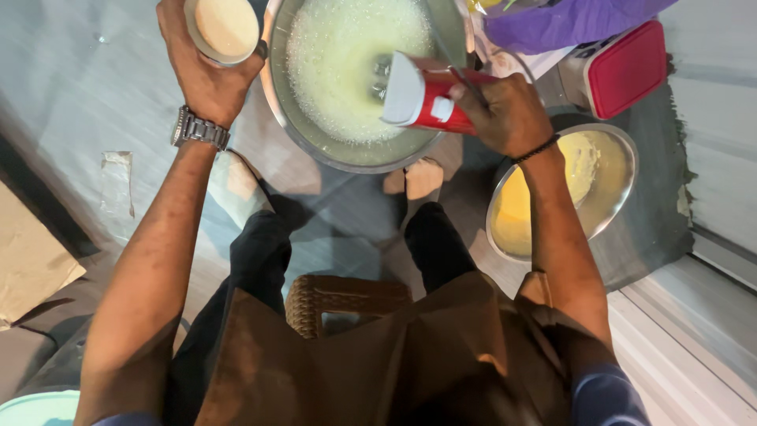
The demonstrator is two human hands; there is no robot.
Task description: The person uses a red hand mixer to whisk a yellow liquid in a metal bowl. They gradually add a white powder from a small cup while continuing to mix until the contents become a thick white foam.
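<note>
My left hand [203, 72] grips a small round cup [225, 28] filled with pale sugar-like powder, held at the left rim of a big steel bowl [315, 142]. The bowl holds white foamy whipped mixture [347, 55]. My right hand [509, 114] is closed on a red and white electric hand mixer [422, 99], whose beaters dip into the foam. I sit on a low woven stool [339, 300] with my feet on the floor below the bowl.
A smaller steel bowl [619, 177] with yellow liquid stands at the right by my forearm. A red-lidded white box [627, 67] and a purple bag [568, 20] lie behind it. Brown paper [31, 260] lies far left, a pale green rim [39, 409] bottom left.
</note>
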